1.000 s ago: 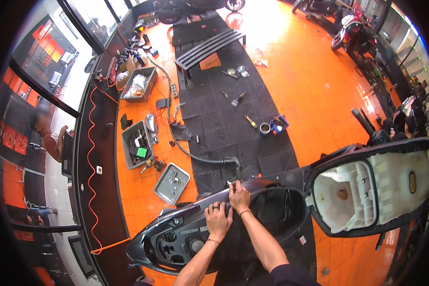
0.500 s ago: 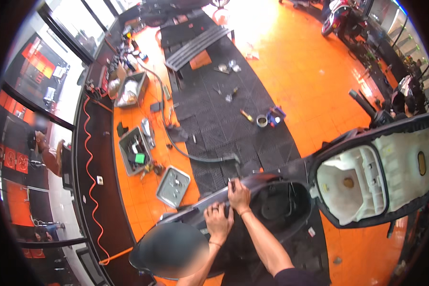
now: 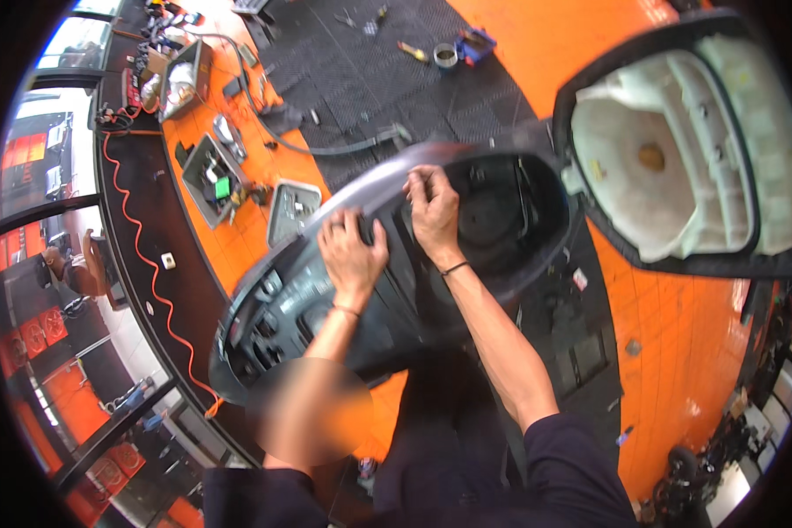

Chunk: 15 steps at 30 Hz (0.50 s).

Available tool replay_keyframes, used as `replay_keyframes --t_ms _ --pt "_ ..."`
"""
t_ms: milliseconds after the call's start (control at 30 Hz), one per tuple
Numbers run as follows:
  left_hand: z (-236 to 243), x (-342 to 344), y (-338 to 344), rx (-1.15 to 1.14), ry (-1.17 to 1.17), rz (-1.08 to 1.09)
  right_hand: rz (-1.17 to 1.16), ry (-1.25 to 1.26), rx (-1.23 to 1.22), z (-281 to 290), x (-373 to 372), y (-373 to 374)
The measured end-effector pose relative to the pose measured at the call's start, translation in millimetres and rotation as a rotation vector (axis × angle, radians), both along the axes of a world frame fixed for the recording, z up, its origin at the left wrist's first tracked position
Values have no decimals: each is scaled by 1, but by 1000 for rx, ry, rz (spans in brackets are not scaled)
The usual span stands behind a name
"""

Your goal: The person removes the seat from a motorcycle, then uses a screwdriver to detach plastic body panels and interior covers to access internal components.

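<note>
A dark scooter body [image 3: 387, 317] lies below me, with its black under-seat compartment [image 3: 480, 220] at the right and its seat [image 3: 651, 158] raised open beside that, pale underside showing. My left hand [image 3: 352, 246] rests on the body’s upper side panel, fingers curved and apart from the thumb. My right hand [image 3: 433, 211] is just right of it, at the near-left rim of the compartment, fingertips pinched together; whatever they hold is hidden or too small to name.
Beyond the scooter are a metal tray [image 3: 282, 229] of small parts, grey bins [image 3: 194, 189], a hose [image 3: 334, 148] and tools on a black mat [image 3: 326, 62]. A coiled orange air line [image 3: 158, 290] runs along the left wall; a person [image 3: 66, 268] is behind glass.
My view has tilted down, so scooter, hands and floor items appear higher. My right fingertips have drawn slightly back from the panel’s outer edge. My left hand stays on the panel.
</note>
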<state>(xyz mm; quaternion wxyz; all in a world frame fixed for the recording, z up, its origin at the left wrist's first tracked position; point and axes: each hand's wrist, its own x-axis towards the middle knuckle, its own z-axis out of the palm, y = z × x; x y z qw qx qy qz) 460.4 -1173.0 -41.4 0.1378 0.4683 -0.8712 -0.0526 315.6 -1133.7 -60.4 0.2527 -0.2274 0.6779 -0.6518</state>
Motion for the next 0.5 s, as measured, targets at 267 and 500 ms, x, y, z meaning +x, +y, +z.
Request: replay_keyframes --t_ms 267,500 --pt "3 -5 -1 1 -3 -503 -239 217 183 5 68 194" --pt "4 2 -5 -18 -25 -733 -14 409 -36 -40 104 214"
